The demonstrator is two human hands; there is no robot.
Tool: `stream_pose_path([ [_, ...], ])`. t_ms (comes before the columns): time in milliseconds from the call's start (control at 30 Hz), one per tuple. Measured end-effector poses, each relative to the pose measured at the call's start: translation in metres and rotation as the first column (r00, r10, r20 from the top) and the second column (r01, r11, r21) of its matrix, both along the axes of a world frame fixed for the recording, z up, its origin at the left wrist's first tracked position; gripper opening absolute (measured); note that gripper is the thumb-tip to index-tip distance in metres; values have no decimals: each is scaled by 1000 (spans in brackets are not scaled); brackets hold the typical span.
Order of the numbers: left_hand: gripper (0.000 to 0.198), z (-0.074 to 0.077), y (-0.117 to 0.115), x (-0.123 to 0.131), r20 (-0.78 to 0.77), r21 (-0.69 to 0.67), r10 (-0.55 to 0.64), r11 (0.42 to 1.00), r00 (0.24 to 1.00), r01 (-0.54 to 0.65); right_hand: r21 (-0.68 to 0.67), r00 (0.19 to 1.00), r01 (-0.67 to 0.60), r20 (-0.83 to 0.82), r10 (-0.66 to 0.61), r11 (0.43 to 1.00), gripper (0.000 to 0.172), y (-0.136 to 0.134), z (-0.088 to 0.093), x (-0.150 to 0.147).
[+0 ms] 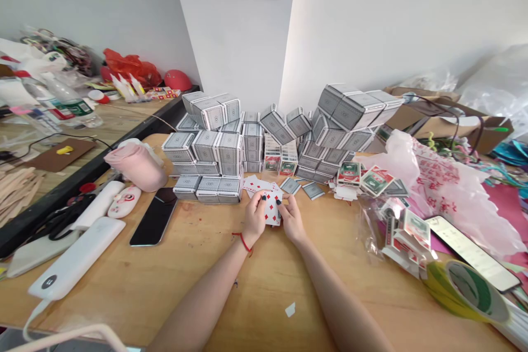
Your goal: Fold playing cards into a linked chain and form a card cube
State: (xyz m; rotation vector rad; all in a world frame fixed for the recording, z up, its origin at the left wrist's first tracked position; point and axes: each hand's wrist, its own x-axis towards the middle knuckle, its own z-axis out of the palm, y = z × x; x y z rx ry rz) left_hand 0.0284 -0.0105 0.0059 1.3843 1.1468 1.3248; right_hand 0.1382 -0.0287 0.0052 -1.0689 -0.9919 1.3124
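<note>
Between both my hands is a playing card with red diamonds, face up towards me. My left hand, with a red string at the wrist, pinches its left edge, thumb on the face. On the other edge my right hand grips it with the thumb on top. Whether more cards lie behind it I cannot tell. Just beyond, face-up cards lie fanned on the table. Two grey-backed cards rest to their right. Folded grey-backed card blocks stand stacked at the left, with more card blocks stacked at the right.
Red and green card boxes lie right of the stacks. Nearer are opened boxes, yellow tape and a lit phone. At the left are a dark phone, a white power bank and a pink pouch.
</note>
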Motion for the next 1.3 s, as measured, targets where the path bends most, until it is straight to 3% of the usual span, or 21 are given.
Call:
stream_pose_path([
  [367,35,-3,-1,0,-63,37,-23,999,998,26,6,1000,19,-6,-19,1000,24,0,-3,1],
  [867,27,-8,-1,1,-117,84,-12,996,993,22,-10,996,80,37,-80,997,27,1,-6,1],
  [1300,24,-10,-1,0,-88,41,-30,999,996,34,-29,999,26,44,-25,999,20,1,-2,5],
])
